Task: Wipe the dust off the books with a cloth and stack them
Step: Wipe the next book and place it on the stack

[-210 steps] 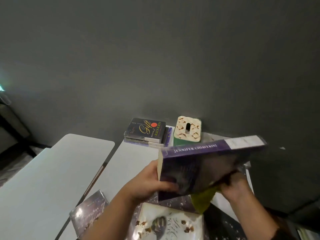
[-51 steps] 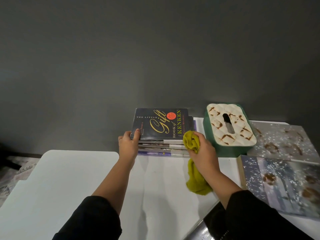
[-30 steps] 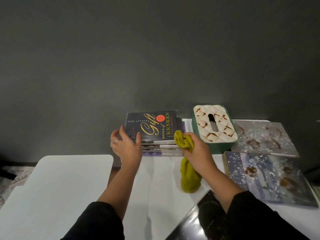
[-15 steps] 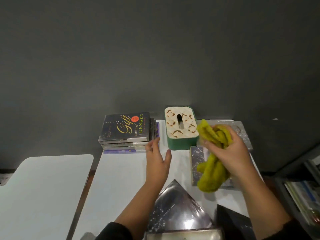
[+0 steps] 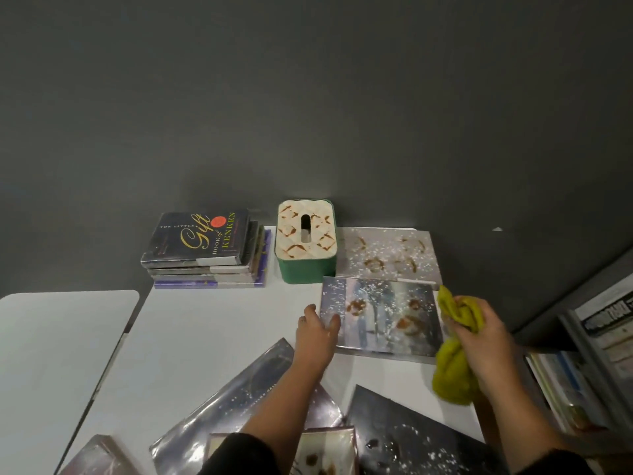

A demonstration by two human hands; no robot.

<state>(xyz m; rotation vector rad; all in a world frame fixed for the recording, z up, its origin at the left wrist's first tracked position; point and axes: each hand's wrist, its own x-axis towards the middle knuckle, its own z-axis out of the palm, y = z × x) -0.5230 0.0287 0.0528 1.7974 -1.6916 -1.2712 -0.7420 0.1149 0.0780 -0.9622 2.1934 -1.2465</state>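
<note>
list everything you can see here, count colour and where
stack: four books, dark cover on top, table's far left
tissue box: one, green with cream lid, right of stack
dusty books: two, grey by wall, blue-grey in front of it
near books: at least four, dark, glossy, near edge
cloth: one, yellow-green, in right hand
table: white
shelf: far right
left hand: fingers on blue-grey book
right hand: grips cloth

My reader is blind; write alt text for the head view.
A left hand rests on a dusty book on a white table while the right hand grips a yellow cloth. Behind stand a stack of books and a tissue box.
</note>
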